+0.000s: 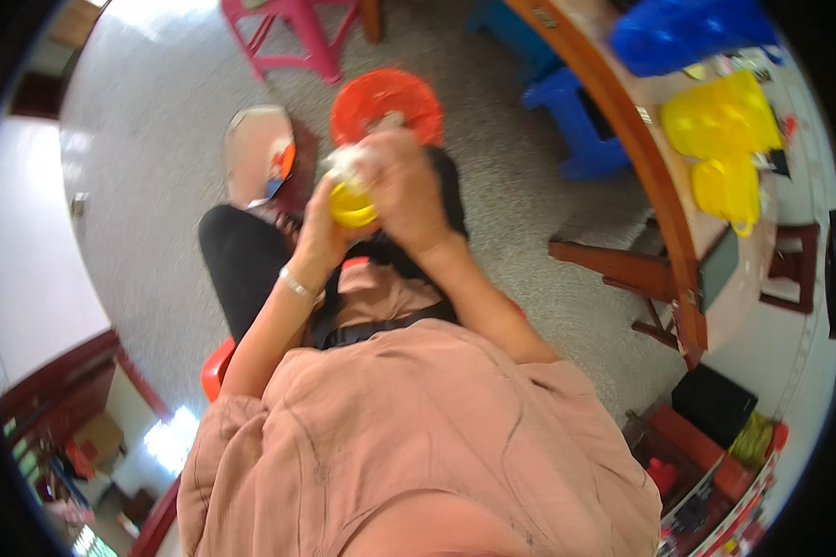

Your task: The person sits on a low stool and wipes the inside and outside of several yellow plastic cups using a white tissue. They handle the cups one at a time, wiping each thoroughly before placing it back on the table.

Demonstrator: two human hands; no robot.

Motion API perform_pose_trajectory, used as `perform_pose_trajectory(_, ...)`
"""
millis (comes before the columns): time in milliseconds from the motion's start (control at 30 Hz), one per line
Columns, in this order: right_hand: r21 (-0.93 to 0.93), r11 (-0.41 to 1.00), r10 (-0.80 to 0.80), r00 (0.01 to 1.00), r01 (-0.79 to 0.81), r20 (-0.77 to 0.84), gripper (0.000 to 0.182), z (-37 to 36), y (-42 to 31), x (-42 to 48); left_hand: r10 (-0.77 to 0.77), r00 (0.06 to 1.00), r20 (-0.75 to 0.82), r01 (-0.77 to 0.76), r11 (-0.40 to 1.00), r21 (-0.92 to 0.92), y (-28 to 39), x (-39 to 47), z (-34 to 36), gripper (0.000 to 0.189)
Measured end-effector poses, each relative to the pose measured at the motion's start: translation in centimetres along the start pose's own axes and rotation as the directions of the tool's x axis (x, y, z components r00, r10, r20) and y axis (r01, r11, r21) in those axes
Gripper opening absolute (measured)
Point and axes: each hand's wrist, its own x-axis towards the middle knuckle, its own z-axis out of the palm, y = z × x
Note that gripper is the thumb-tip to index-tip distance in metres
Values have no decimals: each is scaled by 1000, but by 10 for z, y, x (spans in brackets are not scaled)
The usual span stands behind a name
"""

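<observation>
My left hand (324, 219) is closed around a round yellow object (353, 207), perhaps a small container, held above my lap. My right hand (404, 184) presses close against its upper side and grips a crumpled whitish material (348, 163); blur hides whether this is cloth, paper or plastic. Just past my right knuckles lies a red-orange bucket or basin (386, 90), with a pale beige thing (390, 121) showing over its near part. The fingertips of both hands are largely hidden. A pale bracelet circles my left wrist.
To the left of the bucket is an oval pinkish panel (254, 150). A pink plastic stool (299, 42) stands beyond, and a blue plastic stool (582, 125) is at right. Along the wooden-edged table (658, 188) lie yellow plastic bags (721, 118) and a blue bag (690, 35).
</observation>
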Motion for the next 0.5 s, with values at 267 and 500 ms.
perform_pose_trajectory(267,-165,986,71,842,21,534,13,8,0,-26,230,968,103,-252,887,386,10,3,-15,45)
perform_pose_trajectory(500,330,584,488,645,-742,588,20,14,9,-16,235,928,291,-326,889,322,15,-7,-1,47)
